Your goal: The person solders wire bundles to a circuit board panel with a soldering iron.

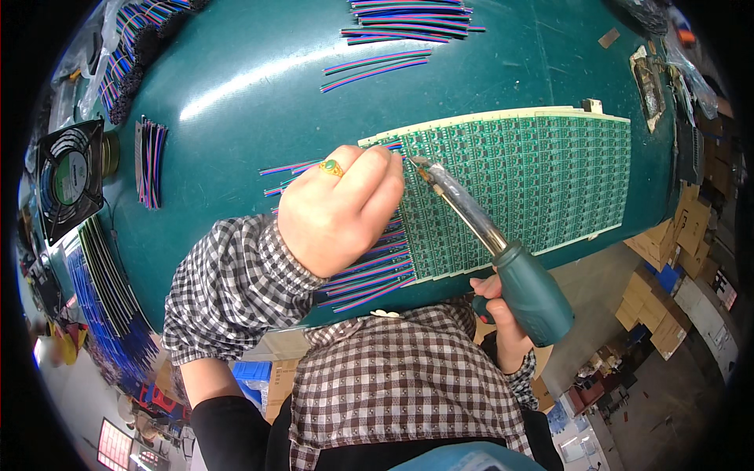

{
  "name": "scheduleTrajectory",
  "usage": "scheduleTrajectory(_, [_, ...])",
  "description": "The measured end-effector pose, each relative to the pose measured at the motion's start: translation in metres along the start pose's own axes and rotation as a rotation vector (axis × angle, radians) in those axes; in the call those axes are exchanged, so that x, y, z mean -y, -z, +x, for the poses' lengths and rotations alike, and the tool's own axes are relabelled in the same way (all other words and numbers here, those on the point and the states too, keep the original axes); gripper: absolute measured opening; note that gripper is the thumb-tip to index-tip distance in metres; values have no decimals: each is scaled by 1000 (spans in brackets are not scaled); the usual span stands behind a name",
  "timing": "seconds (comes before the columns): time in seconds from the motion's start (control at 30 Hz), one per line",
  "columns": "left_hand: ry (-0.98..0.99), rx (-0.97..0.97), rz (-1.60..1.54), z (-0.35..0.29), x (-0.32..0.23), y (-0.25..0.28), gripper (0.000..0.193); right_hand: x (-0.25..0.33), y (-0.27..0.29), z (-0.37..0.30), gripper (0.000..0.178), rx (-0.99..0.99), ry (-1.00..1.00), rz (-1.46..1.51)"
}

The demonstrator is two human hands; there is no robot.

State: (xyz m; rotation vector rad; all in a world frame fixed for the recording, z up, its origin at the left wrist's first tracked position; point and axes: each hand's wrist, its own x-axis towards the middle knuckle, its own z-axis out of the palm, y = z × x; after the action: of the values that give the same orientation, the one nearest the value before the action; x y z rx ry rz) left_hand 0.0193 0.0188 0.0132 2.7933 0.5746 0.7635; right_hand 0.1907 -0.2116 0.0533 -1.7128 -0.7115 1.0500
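A large green panel of small circuit boards (pixel 518 180) lies on the table, with several short multicoloured wires (pixel 369 271) along its left edge. My left hand (pixel 334 212), with a green-stoned ring, is closed in a pinch at the panel's upper left. A short multicoloured wire (pixel 392 146) sticks out by its fingertips. In my right hand (pixel 509 326) is a green-handled soldering gun (pixel 538 294), held by its grip. The gun's tip meets the panel just right of my left fingertips. My left hand hides part of the wires beneath it.
Bundles of multicoloured wires lie at the back (pixel 408 20), at the left (pixel 151 165) and in the far-left corner (pixel 126 59). A black fan (pixel 71 180) stands at the left edge. Longer blue wires (pixel 110 306) hang there. Cardboard boxes (pixel 660 290) stand at the right.
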Motion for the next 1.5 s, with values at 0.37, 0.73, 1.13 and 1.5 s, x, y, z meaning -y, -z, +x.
scheduleTrajectory(0.37, [18,9,-24,0,0,1,31,0,-2,1,60,-12,-28,45])
scheduleTrajectory(0.73, [71,45,-94,3,-2,5,34,1,-1,1,58,26,-37,-17])
scheduleTrajectory(1.13, [76,56,-99,4,-4,7,33,9,-11,2,51,-82,38,1])
scheduleTrajectory(1.5, [0,59,6,3,1,3,29,8,-12,7,57,-42,95,96])
